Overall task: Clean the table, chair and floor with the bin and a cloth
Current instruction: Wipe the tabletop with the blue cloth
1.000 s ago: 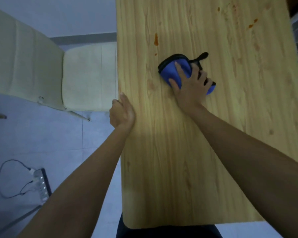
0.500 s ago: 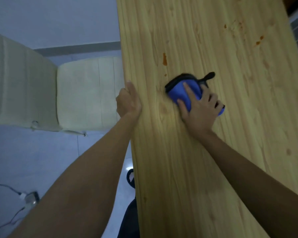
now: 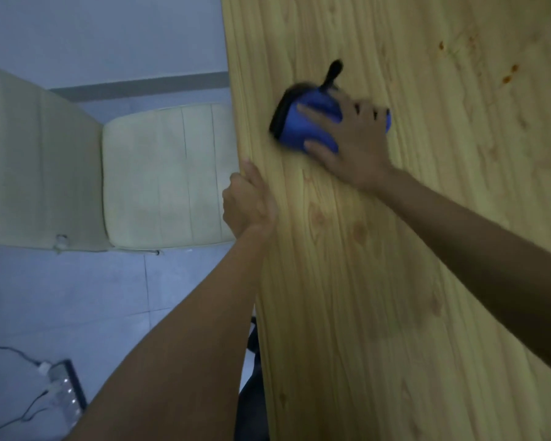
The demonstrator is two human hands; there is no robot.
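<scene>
A blue cloth (image 3: pixel 303 127) with a black edge and a black loop lies on the light wooden table (image 3: pixel 379 297). My right hand (image 3: pixel 350 138) presses flat on it, fingers spread over the cloth, close to the table's left edge. My left hand (image 3: pixel 248 202) grips that left edge a little nearer to me. Small orange-red stains (image 3: pixel 509 74) mark the table at the far right. The cream chair (image 3: pixel 159 176) stands to the left of the table on the pale tiled floor (image 3: pixel 93 297). No bin is in view.
A power strip (image 3: pixel 66 388) with a cable lies on the floor at the lower left. A grey skirting line runs along the wall behind the chair. My dark trousers show under the table's near edge.
My right hand has slid the cloth up and to the left over the spot where an orange streak lay, which no longer shows. My left hand kept its hold on the table's edge.
</scene>
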